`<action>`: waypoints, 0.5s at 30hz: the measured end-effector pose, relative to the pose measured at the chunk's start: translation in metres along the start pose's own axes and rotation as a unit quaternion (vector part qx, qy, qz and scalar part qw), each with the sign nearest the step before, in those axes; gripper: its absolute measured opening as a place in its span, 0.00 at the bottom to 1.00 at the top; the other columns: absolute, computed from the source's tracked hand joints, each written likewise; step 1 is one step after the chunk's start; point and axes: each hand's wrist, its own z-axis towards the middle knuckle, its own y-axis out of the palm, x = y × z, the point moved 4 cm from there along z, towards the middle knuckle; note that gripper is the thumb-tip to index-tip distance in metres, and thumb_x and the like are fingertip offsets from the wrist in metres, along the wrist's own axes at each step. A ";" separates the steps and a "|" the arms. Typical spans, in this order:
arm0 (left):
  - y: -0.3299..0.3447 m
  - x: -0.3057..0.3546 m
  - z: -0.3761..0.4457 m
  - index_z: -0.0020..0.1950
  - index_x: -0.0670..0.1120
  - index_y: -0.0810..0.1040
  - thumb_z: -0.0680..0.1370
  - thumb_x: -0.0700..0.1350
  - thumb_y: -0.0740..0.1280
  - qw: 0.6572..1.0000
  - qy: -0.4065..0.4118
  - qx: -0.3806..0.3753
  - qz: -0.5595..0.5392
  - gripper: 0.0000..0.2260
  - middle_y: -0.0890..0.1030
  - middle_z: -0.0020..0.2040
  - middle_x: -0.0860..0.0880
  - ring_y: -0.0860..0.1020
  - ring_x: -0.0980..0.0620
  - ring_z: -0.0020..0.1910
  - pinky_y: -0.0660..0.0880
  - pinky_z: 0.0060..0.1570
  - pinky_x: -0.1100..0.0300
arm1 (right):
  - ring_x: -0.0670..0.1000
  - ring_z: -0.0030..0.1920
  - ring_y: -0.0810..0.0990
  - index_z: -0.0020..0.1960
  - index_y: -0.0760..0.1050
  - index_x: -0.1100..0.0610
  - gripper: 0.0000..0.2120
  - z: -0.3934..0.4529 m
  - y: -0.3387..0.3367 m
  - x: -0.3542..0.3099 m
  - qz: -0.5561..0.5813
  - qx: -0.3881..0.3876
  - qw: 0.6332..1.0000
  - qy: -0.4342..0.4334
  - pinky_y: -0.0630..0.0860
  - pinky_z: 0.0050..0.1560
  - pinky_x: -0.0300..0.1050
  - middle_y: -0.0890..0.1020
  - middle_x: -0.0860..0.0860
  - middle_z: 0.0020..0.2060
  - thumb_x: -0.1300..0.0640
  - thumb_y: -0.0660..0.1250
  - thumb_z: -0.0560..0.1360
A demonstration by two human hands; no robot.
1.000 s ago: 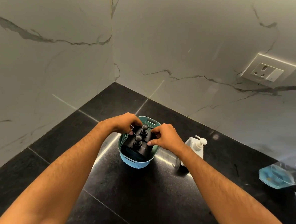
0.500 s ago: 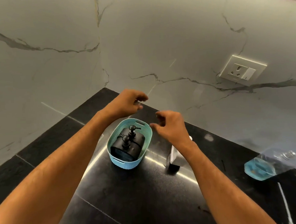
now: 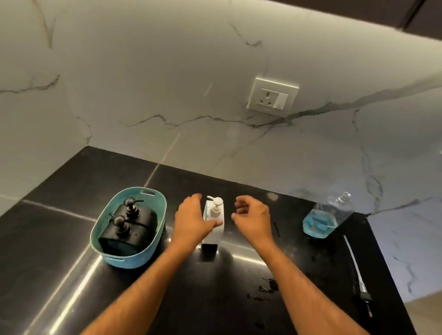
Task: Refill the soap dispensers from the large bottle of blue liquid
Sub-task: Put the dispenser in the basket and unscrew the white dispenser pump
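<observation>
Here, the white dispenser (image 3: 213, 226) stands upright on the black counter (image 3: 171, 300), between the basket and the big bottle, with my two hands closing on it. My left hand (image 3: 192, 221) is spread against its left side, thumb lying across the front below the pump; whether it grips yet I cannot tell, so I read it as touching, fingers fairly straight. My right hand (image 3: 251, 217) hovers just beside the dispenser's right side, fingers loosely curled, holding nothing.

Step in hand, as I judge it: taking up the white dispenser for opening. The next move calls for steadying the body with the left hand while the right unscrews the pump head (image 3: 215, 205).

The large bottle (image 3: 325, 216) of blue liquid sits well to the right, uncapped and only partly full. A teal basket (image 3: 128, 256) at left holds two black dispensers (image 3: 128, 227). A loose pump tube (image 3: 357, 270) lies near the counter's right edge, and dark spots (image 3: 267, 287) mark the counter near my right forearm. A wall socket (image 3: 272, 97) sits above. Nothing blocks the reach.
</observation>
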 end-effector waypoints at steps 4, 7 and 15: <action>0.035 -0.012 -0.020 0.63 0.43 0.74 0.62 0.58 0.83 0.999 -0.048 0.006 -0.013 0.37 0.78 0.58 0.45 0.77 0.44 0.61 0.73 0.56 0.54 | 0.50 0.56 0.82 0.71 0.74 0.60 0.29 -0.004 0.017 0.020 0.039 -0.086 0.994 0.056 0.79 0.47 0.33 0.80 0.55 0.62 0.74 0.69 0.72; 0.050 -0.015 -0.026 0.62 0.44 0.72 0.63 0.57 0.83 0.998 -0.061 0.004 -0.034 0.35 0.78 0.57 0.46 0.76 0.46 0.60 0.74 0.56 0.55 | 0.50 0.55 0.83 0.74 0.71 0.60 0.30 -0.005 0.025 0.021 0.085 -0.105 0.988 0.074 0.81 0.45 0.34 0.78 0.55 0.65 0.73 0.70 0.73; 0.059 -0.017 -0.019 0.58 0.45 0.75 0.67 0.51 0.81 0.996 -0.068 0.030 -0.039 0.25 0.77 0.53 0.47 0.79 0.46 0.54 0.70 0.46 0.61 | 0.50 0.52 0.84 0.71 0.73 0.61 0.26 -0.008 0.036 0.021 0.120 -0.110 0.983 0.082 0.84 0.46 0.40 0.82 0.55 0.60 0.75 0.66 0.74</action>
